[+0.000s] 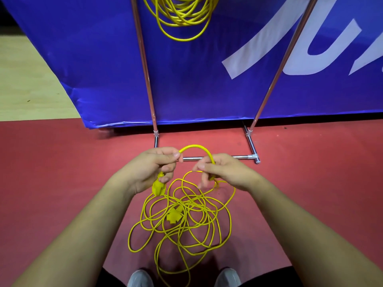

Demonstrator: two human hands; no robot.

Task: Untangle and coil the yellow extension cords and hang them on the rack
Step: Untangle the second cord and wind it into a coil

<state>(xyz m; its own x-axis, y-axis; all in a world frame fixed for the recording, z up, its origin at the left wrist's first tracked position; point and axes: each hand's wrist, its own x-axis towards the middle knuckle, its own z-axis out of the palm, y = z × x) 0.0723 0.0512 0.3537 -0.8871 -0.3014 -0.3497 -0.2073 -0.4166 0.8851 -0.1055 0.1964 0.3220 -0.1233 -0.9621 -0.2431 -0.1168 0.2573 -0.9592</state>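
Fingers point(170, 155) of left hand point(157, 167) and right hand point(227, 172) clench the tangled cord point(196, 147), lower centre. A coil point(182, 19) hangs on the rack point(145, 65), top centre.

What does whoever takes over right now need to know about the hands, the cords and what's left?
Left hand: grips the loose yellow cord just above its end connector, which hangs below the fist.
Right hand: fingers curled round the same cord; a short arc of it runs between the two hands.
The rest of that cord lies tangled on the red floor, with a second connector in the middle of the loops.
Done: one coiled cord hangs on the rack.
Left: untangle the loose cord, coil it and hang it.
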